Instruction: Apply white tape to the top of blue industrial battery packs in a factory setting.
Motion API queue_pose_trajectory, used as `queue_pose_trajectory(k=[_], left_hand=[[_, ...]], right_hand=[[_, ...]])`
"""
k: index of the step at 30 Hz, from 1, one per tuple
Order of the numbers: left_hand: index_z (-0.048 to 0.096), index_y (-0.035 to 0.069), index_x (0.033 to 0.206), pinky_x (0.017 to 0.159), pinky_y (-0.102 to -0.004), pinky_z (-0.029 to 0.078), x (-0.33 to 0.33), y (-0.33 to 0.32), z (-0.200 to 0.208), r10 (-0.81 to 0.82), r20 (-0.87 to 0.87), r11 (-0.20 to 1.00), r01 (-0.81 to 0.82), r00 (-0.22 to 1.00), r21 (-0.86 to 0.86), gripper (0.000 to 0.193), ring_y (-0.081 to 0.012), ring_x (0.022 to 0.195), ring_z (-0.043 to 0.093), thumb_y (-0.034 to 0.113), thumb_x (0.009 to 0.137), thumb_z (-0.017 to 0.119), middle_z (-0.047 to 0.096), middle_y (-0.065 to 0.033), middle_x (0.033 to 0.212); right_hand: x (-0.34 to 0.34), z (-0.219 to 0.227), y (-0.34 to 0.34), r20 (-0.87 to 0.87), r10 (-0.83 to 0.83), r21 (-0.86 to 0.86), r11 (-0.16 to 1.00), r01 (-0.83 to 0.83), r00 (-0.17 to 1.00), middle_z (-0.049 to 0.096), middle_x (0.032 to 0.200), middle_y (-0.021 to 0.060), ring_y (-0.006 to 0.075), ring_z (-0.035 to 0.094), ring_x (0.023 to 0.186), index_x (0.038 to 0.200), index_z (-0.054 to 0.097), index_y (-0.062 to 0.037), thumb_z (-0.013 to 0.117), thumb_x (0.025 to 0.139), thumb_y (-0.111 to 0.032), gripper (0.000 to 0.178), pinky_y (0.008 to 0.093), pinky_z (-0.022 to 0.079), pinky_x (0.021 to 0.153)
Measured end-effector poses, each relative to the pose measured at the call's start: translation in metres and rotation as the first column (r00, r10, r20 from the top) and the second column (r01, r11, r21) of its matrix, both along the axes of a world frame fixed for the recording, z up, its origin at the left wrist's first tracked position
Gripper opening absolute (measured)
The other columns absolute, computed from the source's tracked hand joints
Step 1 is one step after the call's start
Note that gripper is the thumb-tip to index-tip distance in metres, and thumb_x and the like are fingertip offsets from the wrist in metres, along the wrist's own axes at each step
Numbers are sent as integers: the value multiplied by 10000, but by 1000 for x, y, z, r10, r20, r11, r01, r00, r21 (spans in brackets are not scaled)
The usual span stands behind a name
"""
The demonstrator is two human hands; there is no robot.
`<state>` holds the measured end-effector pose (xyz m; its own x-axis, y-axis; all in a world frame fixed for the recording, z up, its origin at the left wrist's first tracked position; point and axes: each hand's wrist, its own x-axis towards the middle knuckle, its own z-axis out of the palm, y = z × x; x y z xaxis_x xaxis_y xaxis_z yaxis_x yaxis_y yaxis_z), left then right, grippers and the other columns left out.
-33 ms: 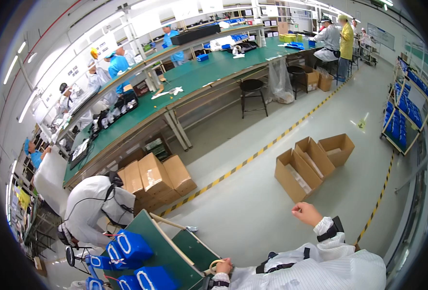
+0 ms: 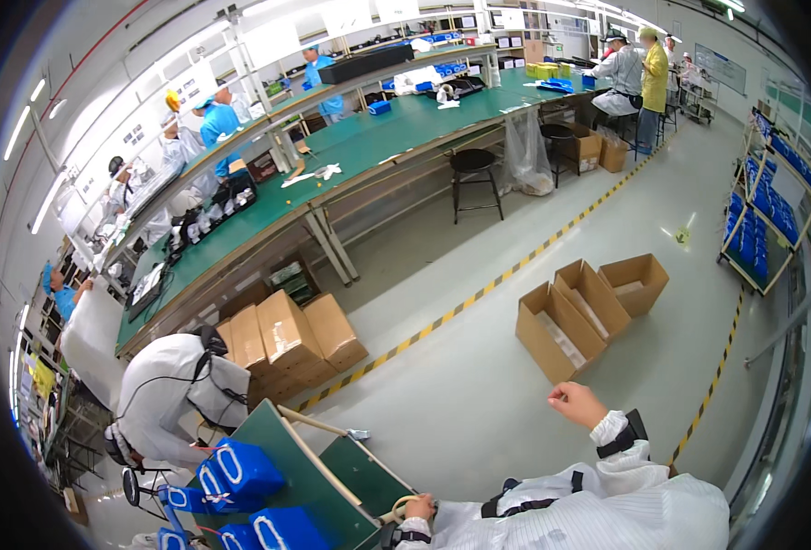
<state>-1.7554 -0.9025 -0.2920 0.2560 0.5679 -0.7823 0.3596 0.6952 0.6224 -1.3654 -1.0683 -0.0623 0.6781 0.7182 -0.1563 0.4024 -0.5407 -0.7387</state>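
My left hand [image 2: 418, 507] is closed around a beige ring, seemingly a roll of tape [image 2: 394, 510], at the near corner of a green-topped cart [image 2: 346, 495]. Out in front of my body, my right hand [image 2: 578, 404] hangs in the air with its fingers curled together; nothing shows in them. Just beyond it on the floor stand three tall, open-topped cardboard boxes [image 2: 559, 341] with pale material inside. Several blue wrapped packs [image 2: 249, 467] with white loops and red leads rest on the cart.
A bent-over person [image 2: 171, 394] in white works beside the cart. Closed cartons [image 2: 288, 335] are stacked under a long green workbench [image 2: 378, 137]. Black stools [image 2: 474, 163] stand along it. A rack [image 2: 772, 215] of blue packs is at the right. Yellow-black tape [image 2: 479, 309] crosses the floor.
The whole view has shifted slightly, so surroundings sit a little further left. Both hands keep nearly the same pose, the left still on the ring.
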Motion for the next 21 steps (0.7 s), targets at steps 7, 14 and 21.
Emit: queue_pose_trajectory(k=[7, 14, 21], left_hand=[[679, 137, 918, 488, -321, 464, 10, 72, -58, -584, -504, 692, 715, 637, 101, 175, -173, 521, 554, 263, 843, 582, 656, -85, 699], [691, 129, 881, 527, -349, 477, 109, 216, -75, -694, -614, 442, 896, 377, 51, 213, -183, 574, 582, 306, 831, 583, 670, -68, 714], [703, 121, 844, 566, -378, 490, 238, 368, -74, -696, -703, 215, 977, 149, -6, 259, -193, 628, 610, 349, 820, 584, 684, -51, 729]], right_hand=[[79, -8, 83, -79, 58, 90, 995, -50, 995, 642, 853, 124, 226, 619, 749, 907, 644, -14, 637, 806, -205, 216, 334, 495, 690], [175, -19, 191, -27, 166, 86, 983, -163, 986, 643, 886, 141, 263, 621, 777, 894, 646, -14, 620, 810, -192, 198, 352, 491, 727], [293, 14, 301, -33, -52, 141, 988, 56, 998, 642, 850, 117, 191, 621, 779, 949, 622, 11, 633, 825, -187, 234, 306, 495, 722]])
